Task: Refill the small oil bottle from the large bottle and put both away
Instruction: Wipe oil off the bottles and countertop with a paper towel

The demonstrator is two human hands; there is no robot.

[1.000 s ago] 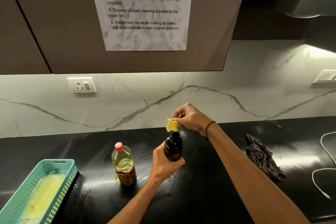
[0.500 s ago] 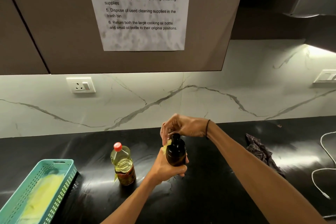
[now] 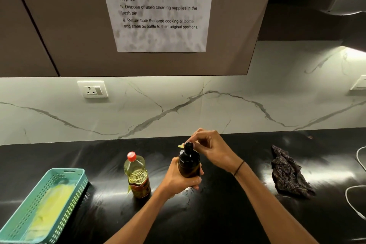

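Note:
My left hand [image 3: 178,181] grips the lower body of the small dark oil bottle [image 3: 188,162], holding it upright just above the black countertop [image 3: 227,214]. My right hand [image 3: 212,148] pinches a small yellow cloth scrap [image 3: 180,146] against the bottle's black cap and neck; most of the scrap is hidden behind the cap. The large clear oil bottle [image 3: 137,176], with a red cap and yellow oil, stands upright to the left of my left hand, apart from it.
A teal perforated basket [image 3: 79,180] with yellow cloths inside sits at the front left. A crumpled dark checked cloth [image 3: 287,174] lies on the right, with a white cable [image 3: 352,200] beyond it. Wall cabinets with a taped instruction sheet [image 3: 158,10] hang above.
My right hand has come down with the yellow scrap from above the cap onto the bottle's neck and cap. My left hand has kept its hold on the bottle.

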